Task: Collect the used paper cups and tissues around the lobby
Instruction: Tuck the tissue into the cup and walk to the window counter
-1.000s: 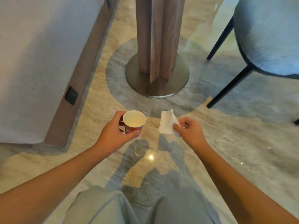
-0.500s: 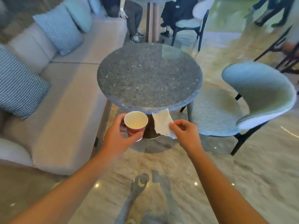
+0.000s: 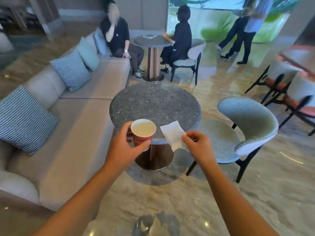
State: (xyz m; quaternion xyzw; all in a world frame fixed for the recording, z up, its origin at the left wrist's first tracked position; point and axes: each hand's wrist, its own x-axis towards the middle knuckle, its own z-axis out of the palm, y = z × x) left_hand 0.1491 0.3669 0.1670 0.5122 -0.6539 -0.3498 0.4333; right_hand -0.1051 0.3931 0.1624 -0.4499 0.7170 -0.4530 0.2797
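Both bare forearms reach forward from the bottom of the view, almost parallel. The two hands are at about the same height, in front of the near edge of a round speckled stone desk [image 3: 155,101].

The left hand [image 3: 123,150] holds a red paper cup [image 3: 142,136] upright. Its fingers [image 3: 128,129] are curled round the left side of the cup and the thumb presses on the near side, so they are clamped on the cup wall under the rim. The white inside of the cup faces the camera; whether there is liquid in it I cannot tell.

The right hand [image 3: 199,145] has its back turned up and the wrist a little bent. Its thumb and forefinger are pressed together on the lower right edge of a white tissue [image 3: 171,136], and the other fingers are curled behind them. From this pinch the tissue stands up and leans to the left, just beside the cup but apart from it. Both things are held in the air above the glossy marble floor [image 3: 196,206].

A long beige sofa [image 3: 80,126] with checked cushions [image 3: 25,118] runs along the left of the desk. A grey-blue chair [image 3: 250,121] with black legs stands at its right. Farther back, two people sit at a second round desk [image 3: 152,42].
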